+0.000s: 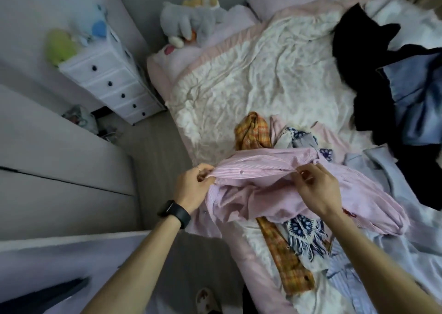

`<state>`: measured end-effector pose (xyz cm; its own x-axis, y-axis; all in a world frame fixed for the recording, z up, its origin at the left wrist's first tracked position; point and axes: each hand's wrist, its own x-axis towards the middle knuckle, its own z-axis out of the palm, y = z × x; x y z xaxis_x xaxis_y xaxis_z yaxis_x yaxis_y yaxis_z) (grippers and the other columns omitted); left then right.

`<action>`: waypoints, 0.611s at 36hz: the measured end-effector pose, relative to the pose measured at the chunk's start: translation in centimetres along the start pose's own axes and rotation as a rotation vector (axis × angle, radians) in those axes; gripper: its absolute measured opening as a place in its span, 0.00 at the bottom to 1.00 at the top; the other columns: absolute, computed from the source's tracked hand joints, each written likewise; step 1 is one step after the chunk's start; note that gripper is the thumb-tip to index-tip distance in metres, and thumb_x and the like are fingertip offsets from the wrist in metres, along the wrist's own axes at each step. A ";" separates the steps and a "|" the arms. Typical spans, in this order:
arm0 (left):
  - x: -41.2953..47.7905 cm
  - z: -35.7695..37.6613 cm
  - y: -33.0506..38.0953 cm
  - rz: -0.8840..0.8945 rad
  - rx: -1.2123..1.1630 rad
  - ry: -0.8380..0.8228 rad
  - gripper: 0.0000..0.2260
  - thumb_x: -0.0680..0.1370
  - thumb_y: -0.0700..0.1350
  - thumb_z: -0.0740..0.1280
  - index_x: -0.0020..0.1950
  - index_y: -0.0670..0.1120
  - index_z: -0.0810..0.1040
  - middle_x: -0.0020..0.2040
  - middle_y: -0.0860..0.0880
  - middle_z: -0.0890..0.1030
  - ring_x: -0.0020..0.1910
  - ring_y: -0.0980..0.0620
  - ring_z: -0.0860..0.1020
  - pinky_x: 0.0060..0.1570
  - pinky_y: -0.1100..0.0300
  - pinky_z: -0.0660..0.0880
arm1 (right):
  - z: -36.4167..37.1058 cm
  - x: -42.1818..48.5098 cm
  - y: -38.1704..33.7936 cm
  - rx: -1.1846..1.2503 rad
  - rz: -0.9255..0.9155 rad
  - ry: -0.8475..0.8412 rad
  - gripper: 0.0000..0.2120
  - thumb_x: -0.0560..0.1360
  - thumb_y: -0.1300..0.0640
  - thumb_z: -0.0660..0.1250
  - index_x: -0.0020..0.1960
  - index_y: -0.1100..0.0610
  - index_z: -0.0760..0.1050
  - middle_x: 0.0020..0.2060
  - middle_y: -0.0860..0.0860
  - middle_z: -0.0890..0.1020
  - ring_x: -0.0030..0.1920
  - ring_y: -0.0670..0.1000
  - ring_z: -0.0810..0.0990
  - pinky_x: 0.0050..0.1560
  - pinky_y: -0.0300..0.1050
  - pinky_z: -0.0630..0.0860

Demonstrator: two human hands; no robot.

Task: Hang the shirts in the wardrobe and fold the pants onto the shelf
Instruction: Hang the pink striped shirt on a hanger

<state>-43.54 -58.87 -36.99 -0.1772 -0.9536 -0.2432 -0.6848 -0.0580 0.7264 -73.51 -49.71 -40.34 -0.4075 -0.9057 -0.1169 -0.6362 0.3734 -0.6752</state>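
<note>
- Your left hand (193, 187) pinches the buttoned edge of the pink striped shirt (263, 170); thumb and curled fingers are closed on the cloth.
- Your right hand (315, 189) grips the same edge further right, fingers bent around the fabric.
- The pink striped shirt is stretched between both hands over the near left edge of the bed (251, 74), and the rest of it hangs down onto the other clothes.
- You wear a black watch (174, 212) on the left wrist.
- Under the pink shirt lie an orange checked shirt (291, 266) and a white and blue patterned cloth (303, 230); a light blue shirt (346, 277) is just right of them.
- On the far right of the bed the jeans (413, 93) lie among dark clothes (373, 98).
- The pale wardrobe doors (59, 158) are on the left, well apart from the shirt.
- A white chest of drawers (112, 84) stands far left, and plush toys (191, 19) sit at the far end of the bed.
</note>
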 end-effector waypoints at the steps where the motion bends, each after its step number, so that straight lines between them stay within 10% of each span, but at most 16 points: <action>1: -1.1 -1.7 1.0 0.025 -0.024 0.019 0.12 0.75 0.40 0.73 0.44 0.60 0.81 0.42 0.63 0.84 0.44 0.62 0.81 0.44 0.68 0.76 | -0.6 -0.6 -1.0 0.016 -0.022 0.008 0.05 0.77 0.51 0.70 0.50 0.51 0.81 0.45 0.50 0.81 0.42 0.54 0.80 0.46 0.51 0.79; 14: -24.8 -19.5 -1.4 -0.122 -0.099 0.346 0.14 0.76 0.36 0.72 0.46 0.58 0.83 0.44 0.61 0.85 0.44 0.62 0.82 0.46 0.72 0.74 | 2.9 -14.5 -21.0 0.319 -0.487 -0.271 0.22 0.78 0.42 0.60 0.33 0.56 0.71 0.28 0.48 0.74 0.31 0.49 0.74 0.35 0.48 0.71; 18: -31.3 -20.9 -3.0 -0.103 -0.093 0.447 0.13 0.75 0.39 0.73 0.49 0.58 0.83 0.45 0.60 0.85 0.45 0.61 0.82 0.45 0.72 0.75 | 7.0 -17.7 -22.0 0.077 -0.452 -0.544 0.10 0.76 0.43 0.69 0.54 0.46 0.78 0.54 0.46 0.80 0.50 0.52 0.81 0.49 0.46 0.74; 22: -35.8 -23.2 -4.1 -0.056 -0.198 0.617 0.17 0.75 0.36 0.72 0.48 0.60 0.84 0.45 0.60 0.85 0.43 0.63 0.80 0.46 0.71 0.74 | 10.0 -20.6 -21.8 -0.035 -0.295 -0.938 0.37 0.73 0.44 0.74 0.76 0.47 0.60 0.68 0.53 0.72 0.66 0.58 0.75 0.62 0.57 0.75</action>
<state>-17.97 -31.37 -16.37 0.3338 -0.9386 0.0875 -0.5279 -0.1092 0.8422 -44.67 -41.21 -30.54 0.4466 -0.7499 -0.4880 -0.6538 0.0988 -0.7502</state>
